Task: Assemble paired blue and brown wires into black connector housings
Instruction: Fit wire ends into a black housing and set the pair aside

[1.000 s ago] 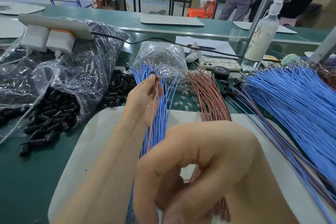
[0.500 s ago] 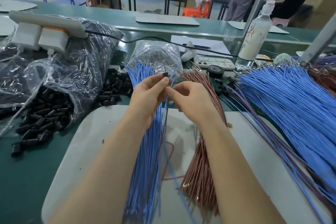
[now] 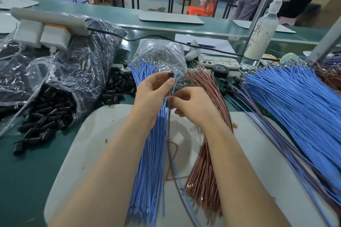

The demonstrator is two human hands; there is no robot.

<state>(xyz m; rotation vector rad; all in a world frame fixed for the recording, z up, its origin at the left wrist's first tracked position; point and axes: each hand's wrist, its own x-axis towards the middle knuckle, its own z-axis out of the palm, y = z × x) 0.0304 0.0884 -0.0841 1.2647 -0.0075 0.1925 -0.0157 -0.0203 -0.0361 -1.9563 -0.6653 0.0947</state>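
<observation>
Two forearms reach out over a pale mat (image 3: 88,143) on the green counter (image 3: 27,180). Lying on the mat are a bundle of blue wires (image 3: 149,162) on the left and a bundle of brown wires (image 3: 203,175) on the right, with one loose blue and brown wire pair (image 3: 170,153) trailing down between the bundles. Above the mat's far edge, the left hand (image 3: 153,96) pinches a black connector housing (image 3: 170,75) between thumb and forefinger, holding it upright. Just beneath, the right hand (image 3: 193,105) has its fingers curled, thumb and forefinger clamped on the wire pair; whether the wire tips are seated in the housing cannot be told. Left of the hands, more black housings (image 3: 48,114) spill from a clear plastic bag (image 3: 60,79). At right a broad fan of blue wires (image 3: 295,108) covers the counter. Farther back are a tape roll (image 3: 220,69), a bottle (image 3: 262,31) and a white power strip (image 3: 49,19).
</observation>
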